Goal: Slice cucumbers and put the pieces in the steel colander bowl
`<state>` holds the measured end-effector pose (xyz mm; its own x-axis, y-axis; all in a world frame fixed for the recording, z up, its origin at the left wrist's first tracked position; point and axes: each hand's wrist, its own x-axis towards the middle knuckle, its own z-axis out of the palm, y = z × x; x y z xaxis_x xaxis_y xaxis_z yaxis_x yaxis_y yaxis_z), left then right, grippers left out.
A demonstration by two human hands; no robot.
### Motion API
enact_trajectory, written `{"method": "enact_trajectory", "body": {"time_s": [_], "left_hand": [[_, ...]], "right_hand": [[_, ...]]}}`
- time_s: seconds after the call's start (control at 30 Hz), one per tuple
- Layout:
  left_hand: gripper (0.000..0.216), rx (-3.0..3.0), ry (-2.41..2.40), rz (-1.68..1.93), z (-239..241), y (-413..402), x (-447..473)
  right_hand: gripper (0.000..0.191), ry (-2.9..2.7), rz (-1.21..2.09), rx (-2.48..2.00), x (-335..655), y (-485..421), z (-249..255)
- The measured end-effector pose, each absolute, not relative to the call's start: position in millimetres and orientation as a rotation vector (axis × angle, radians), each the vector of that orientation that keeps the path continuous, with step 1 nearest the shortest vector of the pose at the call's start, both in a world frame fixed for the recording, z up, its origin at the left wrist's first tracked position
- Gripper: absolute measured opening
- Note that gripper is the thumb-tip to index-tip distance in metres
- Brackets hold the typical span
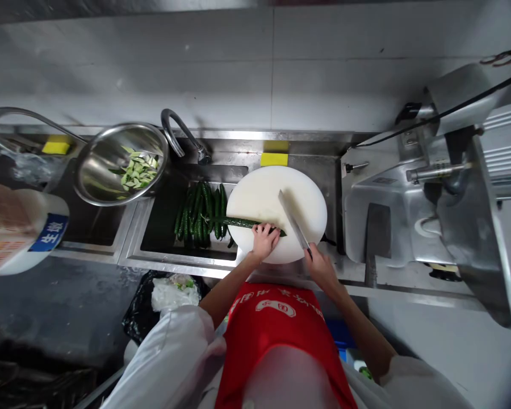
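Observation:
My left hand [264, 241] presses down on a long dark green cucumber [238, 221], fingers curled over it near its right end. The cucumber lies across the round white cutting board [255, 182], and its left end juts out over the sink. In my right hand [321, 266] is the handle of a kitchen knife [293, 218]. Its blade slants up and to the left above the board, apart from the cucumber. Several whole cucumbers [201, 213] lie side by side in the sink left of the board.
A steel bowl [93, 165] with cut green pieces [138, 172] stands left of the faucet [175, 128]. A yellow sponge [274, 159] lies behind the board. At right, a cleaver [378, 230] rests on a steel slicing machine [464, 199]. A black trash bag [138, 304] sits below the sink.

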<state>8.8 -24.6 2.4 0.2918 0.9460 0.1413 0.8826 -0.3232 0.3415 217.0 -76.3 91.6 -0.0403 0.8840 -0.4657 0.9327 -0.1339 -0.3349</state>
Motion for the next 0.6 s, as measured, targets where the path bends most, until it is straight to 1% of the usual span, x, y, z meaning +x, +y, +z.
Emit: {"method": "enact_trajectory", "body": {"time_s": [0.23, 0.43, 0.6], "left_hand": [[0.024, 2.401, 1.689, 0.446, -4, -27, 9], [0.024, 2.407, 1.671, 0.484, -5, -25, 4], [0.023, 2.33, 1.675, 0.504, 4, -26, 8]], "right_hand": [[0.027, 2.156, -0.927, 1.965, 201, -100, 99], [0.023, 2.12, -0.89, 1.956, 182, -78, 90], [0.024, 2.116, -0.912, 2.025, 189, -64, 102]]}}
